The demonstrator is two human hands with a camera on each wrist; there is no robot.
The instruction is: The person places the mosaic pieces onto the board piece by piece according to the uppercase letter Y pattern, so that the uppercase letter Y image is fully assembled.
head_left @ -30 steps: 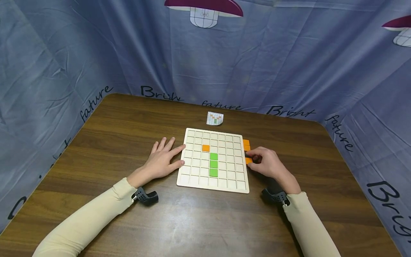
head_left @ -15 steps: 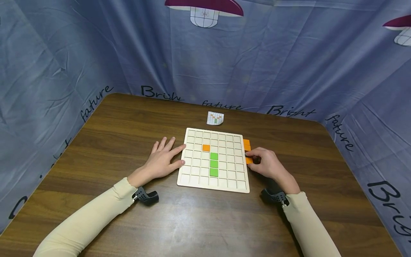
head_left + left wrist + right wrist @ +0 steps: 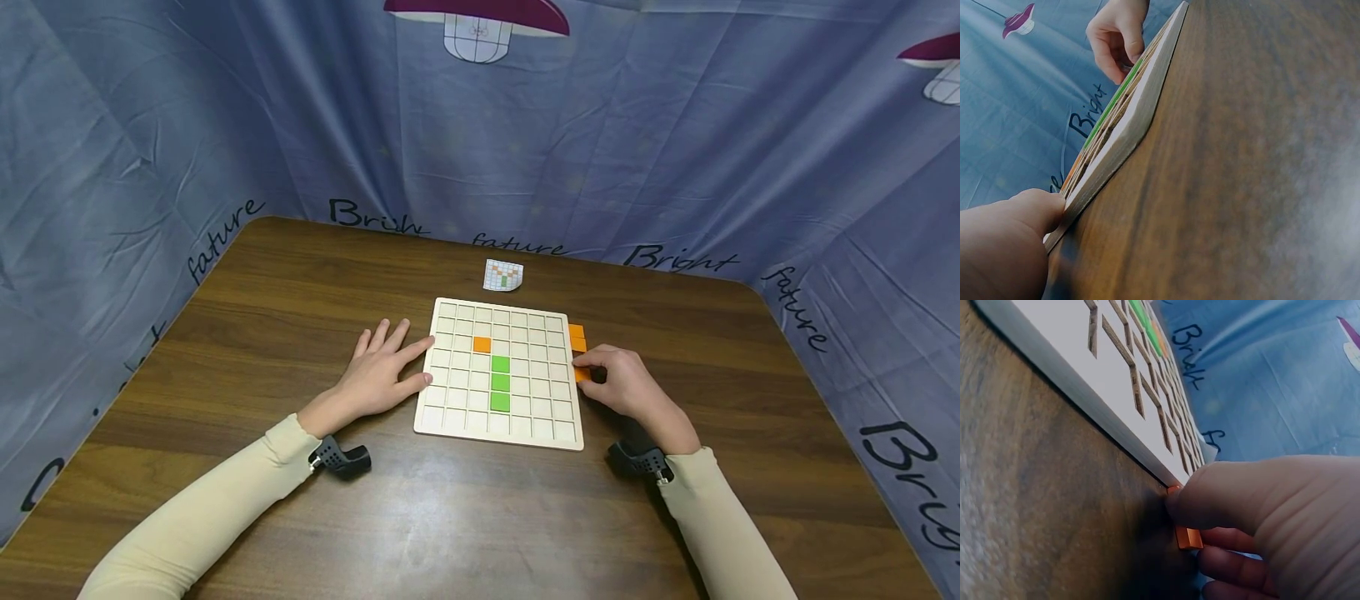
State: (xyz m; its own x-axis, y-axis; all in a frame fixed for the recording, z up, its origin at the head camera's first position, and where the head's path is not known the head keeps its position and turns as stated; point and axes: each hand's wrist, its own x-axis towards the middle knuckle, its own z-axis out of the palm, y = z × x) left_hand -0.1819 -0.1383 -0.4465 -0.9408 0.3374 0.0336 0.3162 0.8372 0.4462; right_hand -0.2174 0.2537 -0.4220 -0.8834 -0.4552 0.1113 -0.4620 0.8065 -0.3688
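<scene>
On my feed the orange tile (image 3: 1189,538) at the right hand (image 3: 628,385) is glossy and thin, with clean, straight edges. It lies just beyond the right edge of the board (image 3: 459,418), pinched between thumb and index finger; I cannot tell whether it touches the wood. Farther along that edge I see 2 more orange pieces (image 3: 577,337).

The board is pale wood, cut into a 7 by 7 grid of shallow cells. In it sit 3 green tiles (image 3: 500,382) and 1 orange square (image 3: 482,344), the latter diagonally off the farthest green.

With most of the held piece covered, I can't fix its long axis; its uncovered end points toward the near side of the table. The green line runs near to far, up the middle column. The board is about square, so I read no long axis there; it lies flat, its far edge slanting slightly.

The left hand (image 3: 378,373) has its fingers straight and spread, thumb and index touching the board's left edge.

I see a dark wood-grain table (image 3: 420,517) with a bright sheen up front, a small gridded card (image 3: 503,276) with 1 curled corner, and blue curtain (image 3: 600,125) printed with black lettering.
</scene>
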